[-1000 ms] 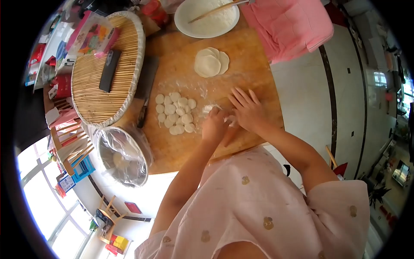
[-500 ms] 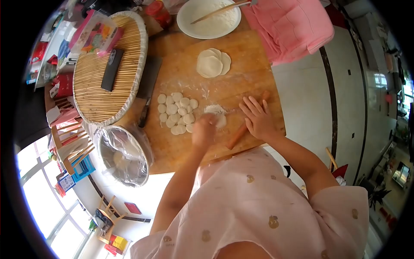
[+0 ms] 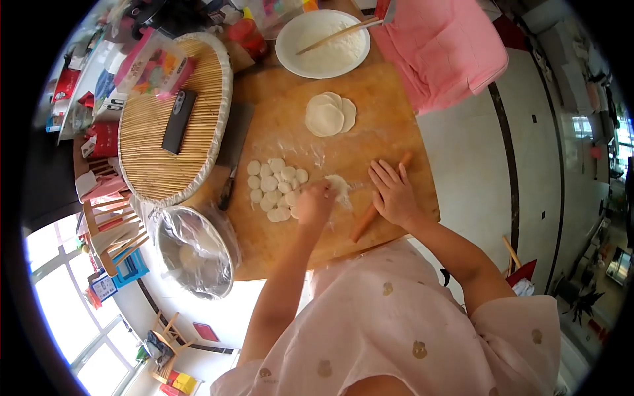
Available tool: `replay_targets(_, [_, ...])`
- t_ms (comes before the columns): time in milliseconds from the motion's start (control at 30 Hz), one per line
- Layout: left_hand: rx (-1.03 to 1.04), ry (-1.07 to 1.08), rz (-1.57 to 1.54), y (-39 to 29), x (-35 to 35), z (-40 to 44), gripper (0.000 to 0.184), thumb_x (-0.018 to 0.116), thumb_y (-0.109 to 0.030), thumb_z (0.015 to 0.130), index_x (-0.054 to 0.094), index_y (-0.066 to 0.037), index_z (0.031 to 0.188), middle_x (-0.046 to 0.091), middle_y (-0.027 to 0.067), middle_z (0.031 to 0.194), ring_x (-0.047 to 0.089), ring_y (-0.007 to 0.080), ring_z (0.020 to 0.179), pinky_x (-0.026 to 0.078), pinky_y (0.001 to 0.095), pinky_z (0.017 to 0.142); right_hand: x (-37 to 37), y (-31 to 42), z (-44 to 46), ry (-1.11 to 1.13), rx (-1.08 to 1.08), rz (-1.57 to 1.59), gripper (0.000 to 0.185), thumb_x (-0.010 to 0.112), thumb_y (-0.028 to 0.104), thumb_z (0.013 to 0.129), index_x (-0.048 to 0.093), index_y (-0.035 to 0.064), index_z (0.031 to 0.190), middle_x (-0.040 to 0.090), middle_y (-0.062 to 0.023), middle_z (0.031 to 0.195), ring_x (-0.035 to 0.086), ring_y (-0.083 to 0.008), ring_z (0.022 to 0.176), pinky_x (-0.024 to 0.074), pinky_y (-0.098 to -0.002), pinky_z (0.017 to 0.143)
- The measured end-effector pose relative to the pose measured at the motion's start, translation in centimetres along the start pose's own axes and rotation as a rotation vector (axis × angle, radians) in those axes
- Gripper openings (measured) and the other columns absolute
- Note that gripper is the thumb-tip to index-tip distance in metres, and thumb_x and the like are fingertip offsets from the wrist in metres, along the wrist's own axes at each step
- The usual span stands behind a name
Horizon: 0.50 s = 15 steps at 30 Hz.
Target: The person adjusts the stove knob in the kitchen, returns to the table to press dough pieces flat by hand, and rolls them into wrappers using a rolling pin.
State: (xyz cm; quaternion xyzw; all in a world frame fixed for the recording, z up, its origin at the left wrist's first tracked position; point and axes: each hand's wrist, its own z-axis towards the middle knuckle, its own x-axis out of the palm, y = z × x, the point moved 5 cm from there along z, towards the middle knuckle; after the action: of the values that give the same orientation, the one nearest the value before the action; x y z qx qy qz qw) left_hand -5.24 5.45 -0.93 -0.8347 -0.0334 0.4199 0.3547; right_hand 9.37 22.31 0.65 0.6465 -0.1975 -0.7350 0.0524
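My left hand is closed at the near edge of a thin dough piece, its fingertips pinched on it beside some loose flour. To its left several small flattened dough rounds lie in a cluster on the wooden board. My right hand rests with its fingers stretched out over a rolling pin, which lies slanted on the board. Beyond both hands sits a small stack of rolled-out wrappers.
A white bowl of flour with chopsticks stands at the far edge. On the left are a round reed tray holding a dark oblong object, a cleaver, and a plastic-covered metal bowl. A pink-covered chair is at the far right.
My right hand has come off the board's middle and onto the rolling pin. My left hand moved left, then back to the dough piece. The whole view has shifted slightly downward.
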Motion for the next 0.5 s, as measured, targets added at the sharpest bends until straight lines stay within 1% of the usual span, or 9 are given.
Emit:
replay_targets(67, [0.101, 0.077, 0.135, -2.0, 1.4, -1.8, 0.02, 0.074, -0.02, 0.086, 0.07, -0.006, 0.1, 0.071, 0.0154, 0.094, 0.068, 0.0378, 0.087, 0.053, 0.0484, 0.074, -0.9, 0.1, -0.1, 0.025, -0.01, 0.031, 0.052, 0.058, 0.02, 0.091, 0.056, 0.0026, 0.14, 0.048, -0.0107, 0.154, 0.04, -0.0263, 0.145, 0.0254, -0.0556, 0.12])
replay_targets(100, [0.139, 0.072, 0.127, -1.5, 1.7, -2.3, 0.019, 0.074, -0.019, 0.086, 0.07, -0.006, 0.099, 0.071, 0.0166, 0.094, 0.067, 0.0392, 0.085, 0.053, 0.0499, 0.073, -1.2, 0.0, -0.1, 0.038, -0.017, 0.047, 0.052, 0.058, 0.02, 0.091, 0.056, 0.0023, 0.14, 0.048, -0.011, 0.154, 0.04, -0.0264, 0.146, 0.0251, -0.0555, 0.12])
replay_targets(200, [0.012, -0.016, 0.087, 0.6, -0.5, -2.6, 0.019, 0.075, -0.02, 0.085, 0.07, -0.006, 0.097, 0.071, 0.0168, 0.091, 0.067, 0.04, 0.084, 0.053, 0.0489, 0.072, -1.5, -0.8, -0.6, 0.082, -0.021, 0.072, 0.055, 0.06, 0.021, 0.09, 0.056, 0.0014, 0.14, 0.047, -0.0117, 0.155, 0.039, -0.0264, 0.146, 0.0242, -0.0555, 0.12])
replay_targets(300, [-0.109, -0.095, 0.01, 0.3, -1.6, -1.3, 0.022, 0.077, -0.022, 0.084, 0.071, -0.005, 0.097, 0.072, 0.0157, 0.091, 0.068, 0.0394, 0.084, 0.054, 0.0468, 0.073, -1.1, -0.8, -0.6, 0.077, -0.018, 0.059, 0.056, 0.06, 0.022, 0.089, 0.055, 0.0005, 0.14, 0.047, -0.0132, 0.155, 0.038, -0.0276, 0.147, 0.024, -0.0557, 0.121])
replay_targets(400, [0.092, -0.028, -0.085, -1.2, 1.5, -2.0, 0.023, 0.076, -0.021, 0.084, 0.072, -0.003, 0.098, 0.073, 0.0173, 0.092, 0.07, 0.0372, 0.084, 0.056, 0.043, 0.074, -2.1, -1.0, -0.6, 0.093, 0.007, 0.061, 0.054, 0.059, 0.022, 0.091, 0.055, 0.0, 0.14, 0.046, -0.0149, 0.155, 0.036, -0.0287, 0.148, 0.0238, -0.0558, 0.121])
replay_targets(433, [0.08, 0.107, -0.244, -1.6, 2.1, -2.3, 0.024, 0.075, -0.02, 0.085, 0.072, -0.001, 0.099, 0.073, 0.0201, 0.092, 0.072, 0.0333, 0.084, 0.057, 0.0414, 0.074, -2.3, -0.9, -0.1, 0.085, 0.007, 0.03, 0.053, 0.059, 0.022, 0.091, 0.056, 0.0009, 0.14, 0.047, -0.0152, 0.155, 0.037, -0.029, 0.148, 0.0239, -0.056, 0.121])
replay_targets(500, [0.087, 0.081, -0.312, -2.2, 2.9, -2.7, 0.02, 0.073, -0.019, 0.085, 0.072, -0.002, 0.096, 0.072, 0.0205, 0.09, 0.071, 0.0376, 0.082, 0.057, 0.0444, 0.073, -1.9, 0.2, 1.1, 0.083, 0.015, -0.018, 0.051, 0.058, 0.021, 0.093, 0.056, 0.0027, 0.14, 0.047, -0.0159, 0.154, 0.037, -0.0297, 0.148, 0.0242, -0.0564, 0.121])
